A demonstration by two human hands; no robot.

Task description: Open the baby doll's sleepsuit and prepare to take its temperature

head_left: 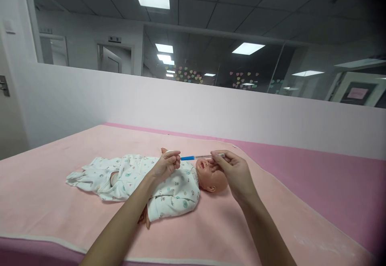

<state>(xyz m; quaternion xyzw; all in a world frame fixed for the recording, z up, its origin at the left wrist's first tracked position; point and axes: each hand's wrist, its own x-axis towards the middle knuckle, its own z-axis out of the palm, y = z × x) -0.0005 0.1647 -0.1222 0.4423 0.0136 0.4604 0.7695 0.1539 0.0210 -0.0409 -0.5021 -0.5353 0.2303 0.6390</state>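
A baby doll [212, 179] in a white patterned outfit lies on its back, head to the right, mouth open. Above its chest and face hangs a thin clear stick with a blue end [187, 158], held roughly level. My right hand [233, 169] pinches the clear end of the stick over the doll's face. My left hand [166, 164] is closed at the tip of the blue end, above the doll's chest. Part of the doll's face is hidden behind my right fingers.
The doll rests on a pink padded mat [256, 226] with a pale edge. Behind it stands a low white wall [181, 105] under a large window. A door with a handle [4, 86] is at the far left.
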